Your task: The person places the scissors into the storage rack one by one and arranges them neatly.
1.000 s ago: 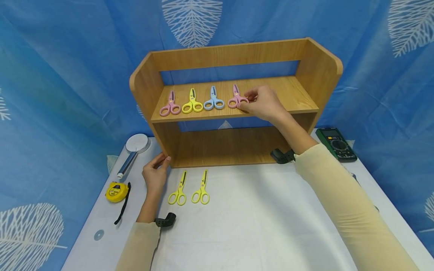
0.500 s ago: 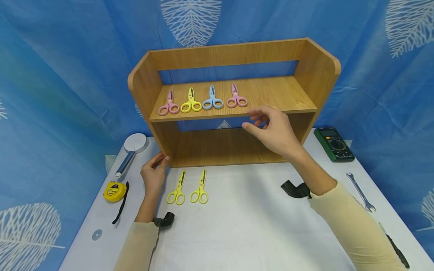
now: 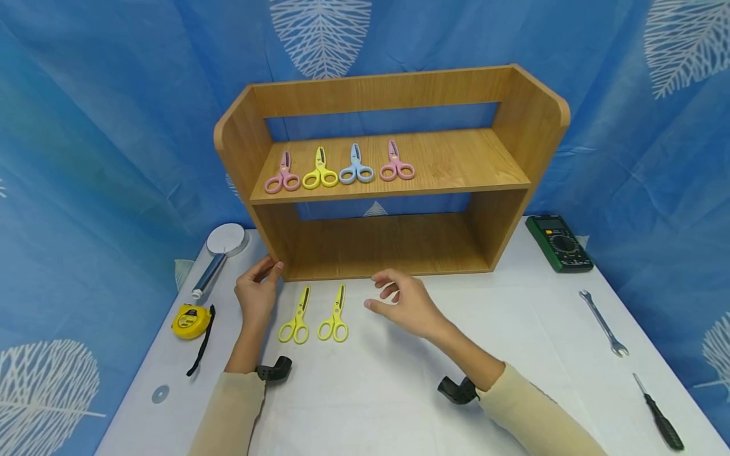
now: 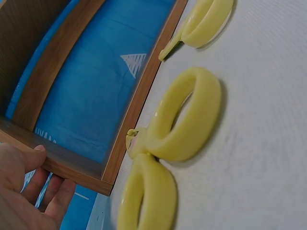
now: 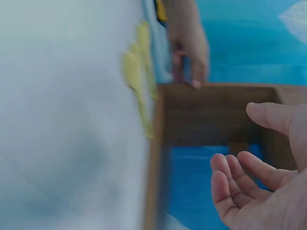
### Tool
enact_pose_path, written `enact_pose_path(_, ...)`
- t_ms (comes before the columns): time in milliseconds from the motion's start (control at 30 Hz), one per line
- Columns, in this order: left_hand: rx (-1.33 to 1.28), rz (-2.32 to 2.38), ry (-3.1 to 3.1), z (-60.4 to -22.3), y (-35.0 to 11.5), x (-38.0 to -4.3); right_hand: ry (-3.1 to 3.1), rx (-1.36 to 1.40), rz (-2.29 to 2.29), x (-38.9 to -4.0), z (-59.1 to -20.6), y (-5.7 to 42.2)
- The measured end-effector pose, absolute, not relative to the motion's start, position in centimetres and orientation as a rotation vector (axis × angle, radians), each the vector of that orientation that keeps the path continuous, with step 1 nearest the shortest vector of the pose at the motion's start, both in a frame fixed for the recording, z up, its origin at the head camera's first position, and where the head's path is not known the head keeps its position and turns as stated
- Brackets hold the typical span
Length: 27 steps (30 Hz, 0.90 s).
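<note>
My left hand (image 3: 258, 293) grips the lower front corner of the wooden shelf (image 3: 393, 190); in the left wrist view its thumb (image 4: 34, 157) lies inside the side panel and the fingers outside. My right hand (image 3: 412, 305), holding nothing, hovers in front of the shelf with fingers loosely bent. To its left, two pairs of yellow scissors (image 3: 295, 330) (image 3: 333, 328) lie on the table, blades toward the shelf. Along the upper board, left to right, lie pink scissors (image 3: 282, 182), yellow scissors (image 3: 320, 177), blue scissors (image 3: 356, 173) and more pink scissors (image 3: 397, 169).
On the table's left are a magnifying glass (image 3: 226, 240), a yellow tape measure (image 3: 191, 322) with a black strap, and a grey disc (image 3: 160, 394). At right lie a green-cased multimeter (image 3: 559, 244), a wrench (image 3: 603, 324) and a screwdriver (image 3: 661, 418). A blue curtain (image 3: 137, 158) hangs behind.
My right hand has let go of the right-hand pink scissors on the upper board, then moved down and left toward the yellow scissors on the table. My left hand has stayed at the shelf corner.
</note>
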State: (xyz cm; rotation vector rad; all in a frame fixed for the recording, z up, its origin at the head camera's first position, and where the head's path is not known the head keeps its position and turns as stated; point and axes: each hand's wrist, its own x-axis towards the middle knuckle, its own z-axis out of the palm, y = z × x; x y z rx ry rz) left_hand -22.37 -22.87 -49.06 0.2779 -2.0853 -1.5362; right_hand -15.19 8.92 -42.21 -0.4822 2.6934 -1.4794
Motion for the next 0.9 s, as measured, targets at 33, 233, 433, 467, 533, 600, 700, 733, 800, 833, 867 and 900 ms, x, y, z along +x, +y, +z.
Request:
enact_pose_path(33,0.277,-1.536,-2.089,-49.0,-22.9,-22.4,2.672,-0.47,-1.482,-15.1,-43.1,8.4)
enact_pose_path(233,0.292,-1.533,-2.112,-48.9,-22.7,-22.2,2.582,-0.453,-1.45,-14.5,-47.3,5.9)
enact_pose_path(433,0.289,-1.531,-2.114,-48.9,-22.6,-22.3,2.596,-0.411,-1.361,-14.2,-48.9,4.2)
enact_pose_path(467,0.284,-1.532,-2.11,-48.9,-22.6,-22.3,2.607,-0.407,-1.345,-14.2,-49.0,3.9)
enact_pose_path(533,0.282,-1.536,-2.103,-48.9,-22.6,-22.3,2.629,-0.405,-1.315,-14.1,-49.1,3.5)
enact_pose_path(600,0.284,-1.544,-2.094,-48.8,-22.6,-22.2,2.65,-0.411,-1.297,-14.0,-49.1,3.0)
enact_pose_path(700,0.29,-1.547,-2.086,-48.8,-22.6,-22.2,2.686,-0.432,-1.279,-13.9,-49.3,2.6)
enact_pose_path(733,0.289,-1.546,-2.085,-48.8,-22.6,-22.2,2.7,-0.435,-1.273,-13.9,-49.3,2.5)
enact_pose_path(800,0.291,-1.547,-2.083,-48.8,-22.6,-22.2,2.729,-0.445,-1.257,-13.9,-49.4,2.3)
enact_pose_path(833,0.292,-1.548,-2.082,-48.8,-22.7,-22.2,2.745,-0.452,-1.242,-13.9,-49.5,2.2)
enact_pose_path(867,0.295,-1.548,-2.083,-48.8,-22.7,-22.2,2.76,-0.456,-1.227,-13.9,-49.5,2.1)
enact_pose_path(900,0.298,-1.549,-2.084,-48.9,-22.7,-22.2,2.77,-0.455,-1.213,-14.0,-49.5,2.0)
